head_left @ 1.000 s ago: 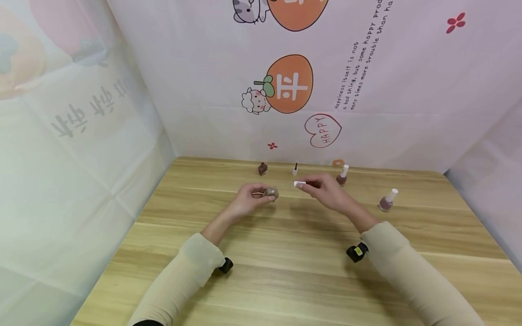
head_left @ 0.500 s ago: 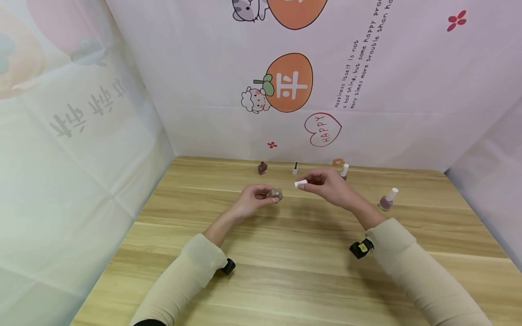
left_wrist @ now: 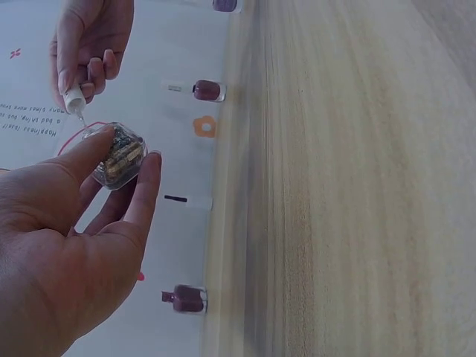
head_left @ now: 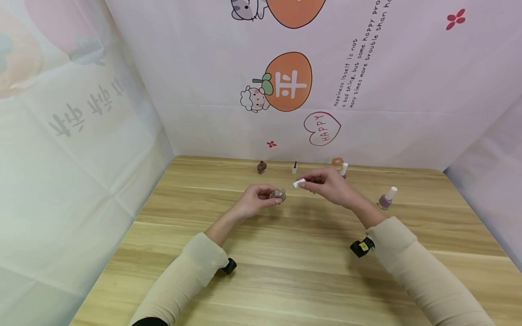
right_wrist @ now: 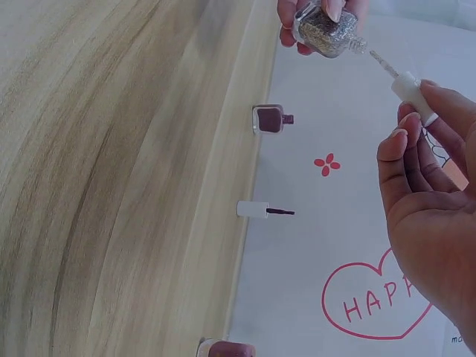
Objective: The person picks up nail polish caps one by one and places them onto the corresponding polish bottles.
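The left hand (left_wrist: 74,230) grips a glitter bottle (left_wrist: 123,158), the right hand (right_wrist: 435,182) pinches its removed brush cap (right_wrist: 413,97), and a dark bottle (head_left: 262,167) near the worktop (head_left: 293,262)'s far edge stands uncapped too.

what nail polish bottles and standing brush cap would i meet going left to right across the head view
Uncapped dark nail polish bottle → glitter nail polish bottle in the left hand → upturned white brush cap → white-capped bottle partly hidden by the right hand → white-capped purple bottle.
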Tool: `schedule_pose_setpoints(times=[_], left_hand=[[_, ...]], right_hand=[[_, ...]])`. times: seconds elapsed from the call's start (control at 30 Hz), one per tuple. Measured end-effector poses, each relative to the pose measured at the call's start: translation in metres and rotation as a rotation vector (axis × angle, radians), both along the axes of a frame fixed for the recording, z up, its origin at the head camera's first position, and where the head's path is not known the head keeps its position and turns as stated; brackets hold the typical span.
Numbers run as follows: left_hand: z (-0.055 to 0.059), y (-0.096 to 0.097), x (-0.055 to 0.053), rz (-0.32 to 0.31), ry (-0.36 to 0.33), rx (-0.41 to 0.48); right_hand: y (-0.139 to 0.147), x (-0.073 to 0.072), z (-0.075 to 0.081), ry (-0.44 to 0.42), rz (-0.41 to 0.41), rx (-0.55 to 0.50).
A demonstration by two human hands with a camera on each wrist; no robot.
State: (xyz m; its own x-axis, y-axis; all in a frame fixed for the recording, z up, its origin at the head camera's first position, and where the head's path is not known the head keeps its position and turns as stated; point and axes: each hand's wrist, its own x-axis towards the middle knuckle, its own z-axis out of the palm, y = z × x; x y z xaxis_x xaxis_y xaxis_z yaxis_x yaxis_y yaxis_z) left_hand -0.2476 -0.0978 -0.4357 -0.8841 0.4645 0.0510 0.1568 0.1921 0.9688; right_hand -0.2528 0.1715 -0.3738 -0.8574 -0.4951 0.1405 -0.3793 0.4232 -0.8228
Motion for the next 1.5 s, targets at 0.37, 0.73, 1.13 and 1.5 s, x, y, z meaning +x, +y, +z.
schedule_pose_setpoints(times=[0.37,0.73,1.13,1.5], left_hand=[[-0.0004,0.0002,-0.001,-0.012,0.019,0.002],[0.0023,0.0021,0.0012,-0.013,0.023,-0.013],[0.0008,0.0034,0.0019,-0.006,0.035,-0.037],[-0.0007,0.0061,0.003,-0.001,0.039,-0.023]], right_hand=[[-0.0024,-0.0027,-0.0006,0.006,0.014,0.015],[-0.0022,-0.0025,-0.002,0.029,0.021,0.023],[-0.004,-0.002,-0.0069,0.031,0.037,0.011],[-0.0063,0.0006,-0.0077,0.034,0.033,0.01]])
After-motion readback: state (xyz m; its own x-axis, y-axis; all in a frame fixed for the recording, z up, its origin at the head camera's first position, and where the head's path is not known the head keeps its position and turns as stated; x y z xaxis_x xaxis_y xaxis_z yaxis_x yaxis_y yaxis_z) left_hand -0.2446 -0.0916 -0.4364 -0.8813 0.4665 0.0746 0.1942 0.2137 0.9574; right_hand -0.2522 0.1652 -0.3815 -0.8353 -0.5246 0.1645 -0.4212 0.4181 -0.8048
